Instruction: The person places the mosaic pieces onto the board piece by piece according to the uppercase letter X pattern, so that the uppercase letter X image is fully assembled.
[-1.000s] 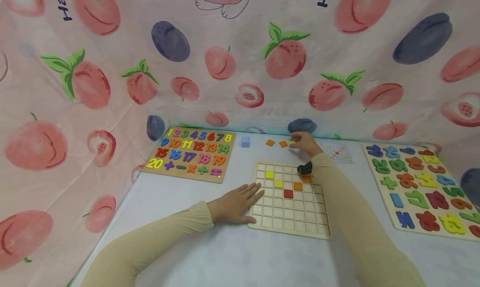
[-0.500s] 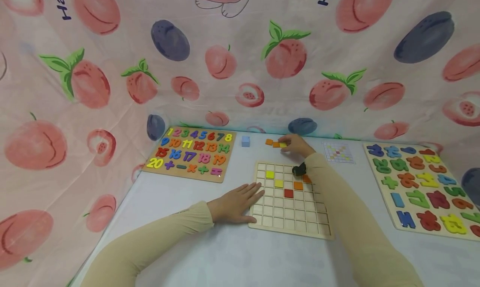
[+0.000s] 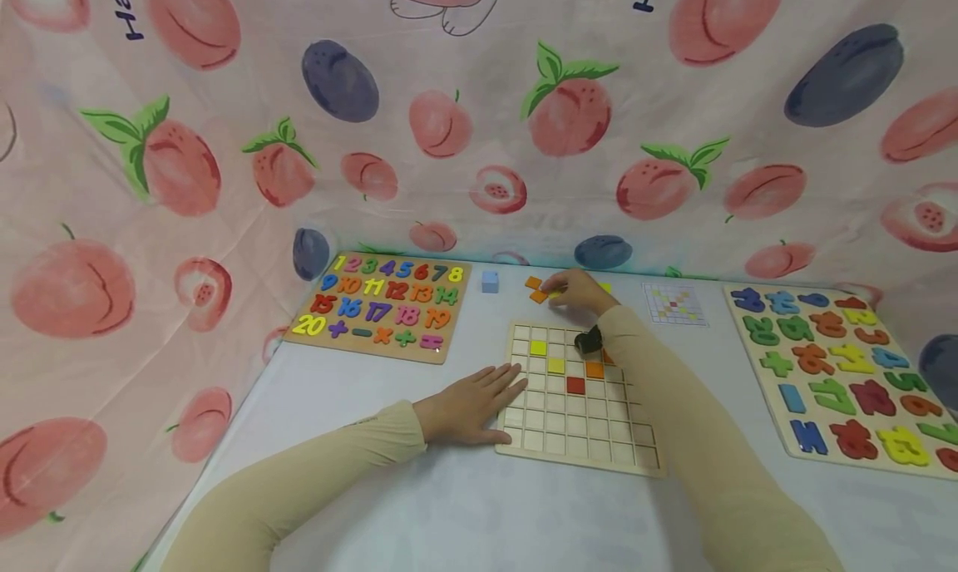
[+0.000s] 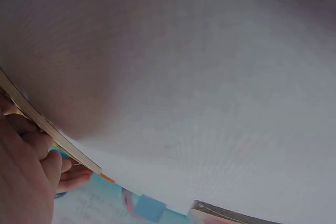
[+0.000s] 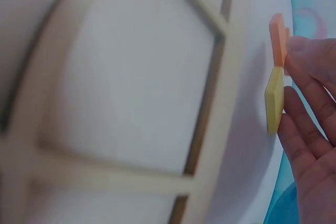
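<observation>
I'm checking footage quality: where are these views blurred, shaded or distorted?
Head view: the grid board reads clearly; left wrist view: dark shading lies over part of the tabletop; right wrist view: the near grid board is blurred, the yellow tile sharper, and the tabletop's edge bows.

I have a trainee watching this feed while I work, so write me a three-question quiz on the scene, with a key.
1. True or false: the left hand rests at the left edge of the grid board.

2. In the head view, which visible tile on the grid sits lowest in the picture?
A) a yellow one
B) a red one
C) an orange one

3. Fill the gap: on the table, the ___ stands between the left number board and the loose orange tiles.

Key:
1. True
2. B, the red tile
3. blue cube
</observation>
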{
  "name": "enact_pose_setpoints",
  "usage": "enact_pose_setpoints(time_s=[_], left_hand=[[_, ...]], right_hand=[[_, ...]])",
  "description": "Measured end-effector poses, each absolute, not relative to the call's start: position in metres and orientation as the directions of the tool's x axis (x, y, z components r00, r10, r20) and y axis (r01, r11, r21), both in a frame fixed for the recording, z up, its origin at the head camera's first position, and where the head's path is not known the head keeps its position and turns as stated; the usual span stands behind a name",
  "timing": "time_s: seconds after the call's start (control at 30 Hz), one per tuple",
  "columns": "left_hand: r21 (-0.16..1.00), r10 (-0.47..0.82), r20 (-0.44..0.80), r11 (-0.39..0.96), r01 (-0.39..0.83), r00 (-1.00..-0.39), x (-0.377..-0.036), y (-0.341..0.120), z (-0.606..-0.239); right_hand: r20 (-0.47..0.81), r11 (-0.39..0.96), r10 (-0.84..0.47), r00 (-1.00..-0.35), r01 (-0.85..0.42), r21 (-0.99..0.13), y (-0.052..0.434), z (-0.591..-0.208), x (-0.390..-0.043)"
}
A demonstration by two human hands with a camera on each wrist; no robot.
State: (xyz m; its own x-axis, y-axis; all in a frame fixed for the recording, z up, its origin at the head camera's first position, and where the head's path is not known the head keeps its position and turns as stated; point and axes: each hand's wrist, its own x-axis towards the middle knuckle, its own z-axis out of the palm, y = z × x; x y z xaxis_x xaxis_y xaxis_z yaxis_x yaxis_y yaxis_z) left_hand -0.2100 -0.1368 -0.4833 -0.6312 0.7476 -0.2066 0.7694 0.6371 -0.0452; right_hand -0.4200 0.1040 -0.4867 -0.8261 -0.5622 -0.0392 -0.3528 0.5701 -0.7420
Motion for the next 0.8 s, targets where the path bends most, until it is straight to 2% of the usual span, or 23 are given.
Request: enact_pose_setpoints(time_s=[0.3,0.8], left_hand=[[-0.035,0.742,-0.216,0.644,0.764,-0.635,-0.21,-0.135,-0.483],[-0.054,0.732,-0.232,0.648,0.76,-0.641,-0.21,-0.135,-0.484]], right_hand=[[-0.096,0.61,-0.539,-0.837,-0.309,-0.73,0.094,-0.484,-0.42],[-0.103,0.56,-0.649,-0.754,-0.381,-0.736,0.077,-0.477,-0.407]])
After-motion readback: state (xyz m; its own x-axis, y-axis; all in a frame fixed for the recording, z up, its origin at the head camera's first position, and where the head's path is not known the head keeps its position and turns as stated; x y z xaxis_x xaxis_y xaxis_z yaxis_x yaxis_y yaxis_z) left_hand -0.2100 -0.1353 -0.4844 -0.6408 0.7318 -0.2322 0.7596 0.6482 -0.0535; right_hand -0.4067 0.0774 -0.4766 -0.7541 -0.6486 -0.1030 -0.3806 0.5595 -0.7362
